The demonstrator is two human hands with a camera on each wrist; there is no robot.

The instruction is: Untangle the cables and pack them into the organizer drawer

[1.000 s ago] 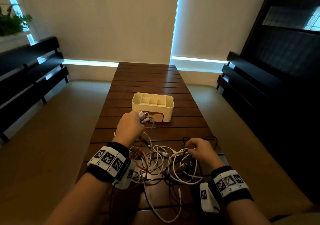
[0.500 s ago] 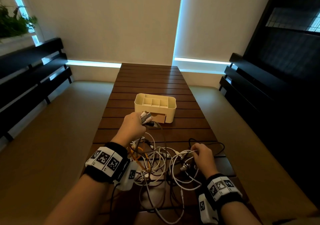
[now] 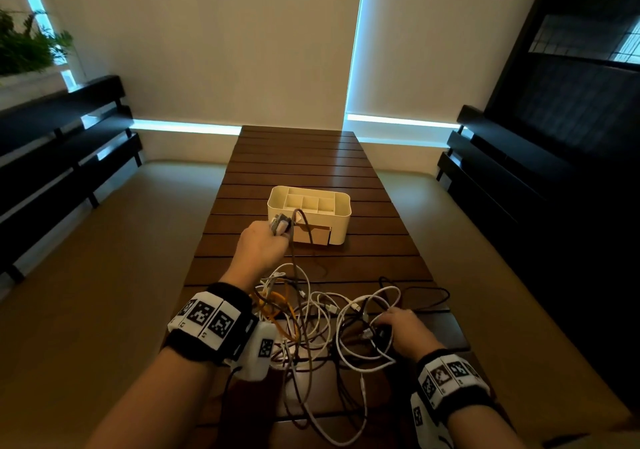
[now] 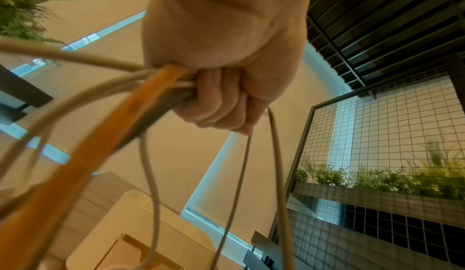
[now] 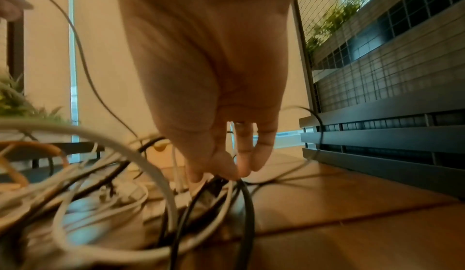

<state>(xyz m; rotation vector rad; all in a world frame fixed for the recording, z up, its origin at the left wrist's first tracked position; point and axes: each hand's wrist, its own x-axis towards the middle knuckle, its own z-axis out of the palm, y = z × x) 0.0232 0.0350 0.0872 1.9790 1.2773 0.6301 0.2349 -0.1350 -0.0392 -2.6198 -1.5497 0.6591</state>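
Head, left hand: the left hand (image 3: 264, 248) is fisted round a bunch of cable ends, grey plugs (image 3: 280, 226) sticking out above the knuckles; it is raised over the table (image 3: 304, 157), probably to draw strands up out of the heap.
Head, brown cable: a brown cable (image 3: 304, 227) arches from that fist and drops back toward the heap (it passes in front of the drawer).
Head, organizer: the organizer (image 3: 341, 221) stands just beyond the fist, its top compartments showing nothing inside; the drawer (image 3: 317, 235) in its front looks pulled out a little, with no cable in it that I can see.
Head, tangle: the tangle (image 3: 322, 313) of white, orange, brown and black cables lies below and behind the fist, between the two wrists, still knotted.
Head, right hand: the right hand (image 3: 398, 329) rests low on the heap's right edge, likely pinning it while the other pulls.
Left wrist, grip: fingers (image 4: 216, 103) curl tight round several strands, an orange cable (image 4: 120, 119) among pale ones; loops hang down from the fist, the organizer's corner (image 4: 141, 220) beneath.
Left wrist, look: strands blur, so plug types are unreadable.
Right wrist, grip: fingertips (image 5: 241, 166) come down narrow onto a black plug (image 5: 214, 189) at the table; it looks like a pinch.
Right wrist, look: white loops (image 5: 141, 166) and black leads cross under the palm, many overlapping, so I judge the untangling barely begun.
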